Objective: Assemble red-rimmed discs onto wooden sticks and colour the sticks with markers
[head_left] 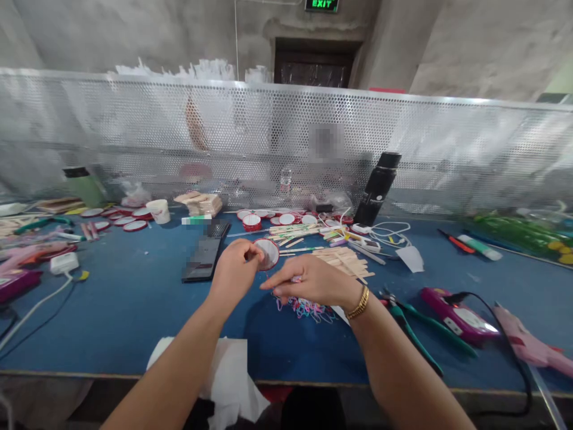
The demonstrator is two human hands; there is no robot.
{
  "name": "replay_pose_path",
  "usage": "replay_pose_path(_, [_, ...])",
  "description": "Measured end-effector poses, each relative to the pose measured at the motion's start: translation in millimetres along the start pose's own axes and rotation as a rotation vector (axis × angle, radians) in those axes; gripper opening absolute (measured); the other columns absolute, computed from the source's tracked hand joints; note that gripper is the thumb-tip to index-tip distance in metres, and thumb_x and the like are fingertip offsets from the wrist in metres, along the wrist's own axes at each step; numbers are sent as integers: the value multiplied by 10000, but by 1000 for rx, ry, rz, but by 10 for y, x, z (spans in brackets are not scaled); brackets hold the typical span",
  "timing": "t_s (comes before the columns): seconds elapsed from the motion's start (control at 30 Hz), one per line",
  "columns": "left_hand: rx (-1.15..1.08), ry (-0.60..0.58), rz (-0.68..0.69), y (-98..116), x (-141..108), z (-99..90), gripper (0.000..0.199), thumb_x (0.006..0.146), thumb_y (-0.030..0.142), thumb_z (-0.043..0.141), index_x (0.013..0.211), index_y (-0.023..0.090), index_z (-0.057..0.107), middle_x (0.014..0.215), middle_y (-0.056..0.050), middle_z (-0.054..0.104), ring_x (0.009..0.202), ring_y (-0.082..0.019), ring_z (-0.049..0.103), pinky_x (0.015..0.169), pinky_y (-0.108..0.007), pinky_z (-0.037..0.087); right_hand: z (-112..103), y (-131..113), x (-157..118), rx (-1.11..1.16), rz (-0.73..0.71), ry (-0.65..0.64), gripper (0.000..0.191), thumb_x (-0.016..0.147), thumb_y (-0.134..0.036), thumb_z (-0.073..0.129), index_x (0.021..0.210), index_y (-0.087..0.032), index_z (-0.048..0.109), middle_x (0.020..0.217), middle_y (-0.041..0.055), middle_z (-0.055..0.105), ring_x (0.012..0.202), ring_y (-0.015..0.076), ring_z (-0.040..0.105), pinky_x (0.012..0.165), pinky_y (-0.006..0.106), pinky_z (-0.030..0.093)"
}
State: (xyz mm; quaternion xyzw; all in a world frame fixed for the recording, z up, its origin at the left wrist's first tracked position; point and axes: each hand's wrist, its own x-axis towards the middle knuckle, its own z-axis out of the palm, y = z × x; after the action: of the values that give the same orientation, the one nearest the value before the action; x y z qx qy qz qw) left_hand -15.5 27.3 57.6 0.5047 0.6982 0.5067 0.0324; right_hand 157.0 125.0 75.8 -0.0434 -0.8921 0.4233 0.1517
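Observation:
My left hand (238, 266) pinches the edge of a round white disc with a red rim (268, 254), held up above the blue table. Close to its right, my right hand (308, 279) has its index finger stretched towards the disc, with a gold bracelet on the wrist. Its thumb lies below that finger; whether something small sits between them is too blurred to tell. Beneath my right hand is a pile of small coloured loops (308, 309). Wooden sticks (347, 263) lie just beyond it.
A phone (206, 254) lies left of my hands. More red-rimmed discs (135, 226), a black bottle (378, 188) and a paper cup (159, 211) stand further back. Green-handled pliers (414, 337) and a purple device (461, 316) are on the right; white tissue (230, 370) hangs at the front edge.

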Motion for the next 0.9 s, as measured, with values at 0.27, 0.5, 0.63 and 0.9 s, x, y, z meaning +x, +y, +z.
replay_pose_path(0.27, [-332, -160, -146, 40, -26, 58, 208, 769, 340, 673, 900, 188, 728, 886, -44, 726, 768, -191, 636, 689, -302, 489, -211, 42, -14, 20, -355, 460, 826, 621, -751, 803, 1327, -360, 626, 1288, 37, 701, 1242, 284, 595, 1122, 506, 405])
replay_pose_path(0.5, [-232, 35, -49, -68, 27, 13, 120, 763, 136, 598, 838, 209, 657, 816, 2, 706, 722, -161, 626, 729, -296, 463, -152, 179, 20, -680, -88, 601, 971, 536, -726, 852, 1315, -245, 527, 1302, 131, 603, 1242, 394, 507, 1093, 600, 347])
replay_pose_path(0.63, [-312, 118, -109, -28, 51, 9, 277, 694, 184, 724, 928, 213, 579, 786, 16, 689, 627, -152, 613, 640, -286, 473, 19, 229, 130, -691, -96, 560, 1060, 459, -668, 909, 1330, -232, 492, 1327, 132, 590, 1258, 382, 507, 1101, 558, 348])
replay_pose_path(0.9, [-363, -39, -152, 35, 13, 40, 187, 678, 217, 733, 837, 179, 641, 751, -30, 702, 698, -186, 662, 646, -309, 523, 134, 246, 200, -648, -149, 563, 1009, 459, -648, 918, 1285, -241, 505, 1286, 121, 618, 1245, 359, 528, 1097, 523, 342])
